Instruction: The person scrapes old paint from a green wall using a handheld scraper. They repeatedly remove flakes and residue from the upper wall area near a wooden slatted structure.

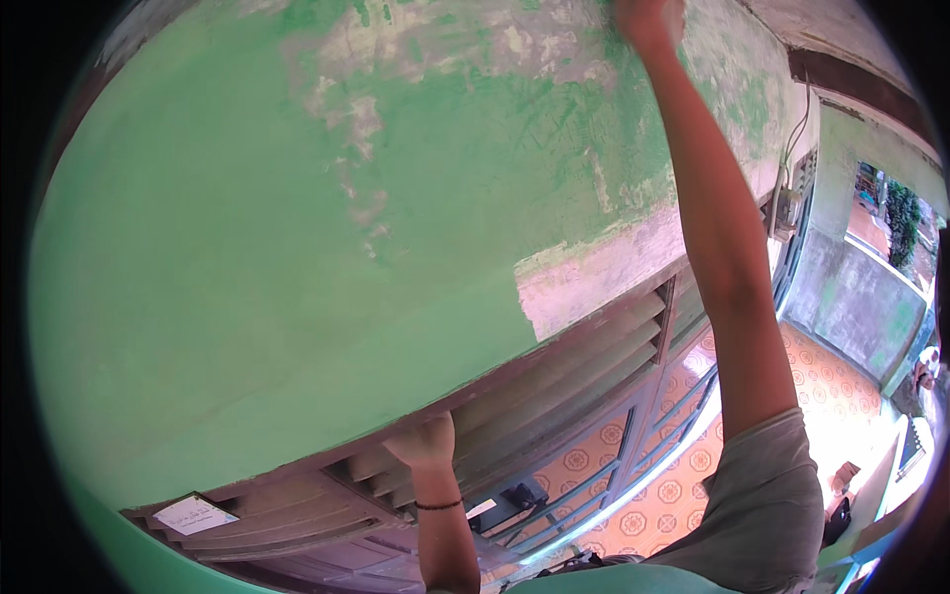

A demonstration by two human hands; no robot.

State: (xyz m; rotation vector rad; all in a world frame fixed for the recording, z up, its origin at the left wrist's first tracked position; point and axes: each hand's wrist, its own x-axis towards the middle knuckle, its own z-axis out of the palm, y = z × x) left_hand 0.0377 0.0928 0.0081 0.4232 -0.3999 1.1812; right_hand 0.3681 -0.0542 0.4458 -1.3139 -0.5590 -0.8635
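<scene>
My right arm reaches up to the top edge of the view, where my right hand (653, 22) is against or close to the peeling upper part of the green wall (267, 208). Its fingers are cut off or blurred, so whatever it may hold is hidden. Lower down, my left hand (426, 443), with a dark band at the wrist, grips the brown louvre frame (327, 457) under the wall. Its fingers curl in among the slats and are partly hidden. Bare grey and whitish patches (604, 272) show where the green paint is gone.
A white card (196, 514) is on the frame at lower left. Below are glass window panes (594, 445) and an orange patterned tile floor (673, 495). At right, a cable and box (787, 210) hang on the wall, near a low wall (851, 287) with an opening.
</scene>
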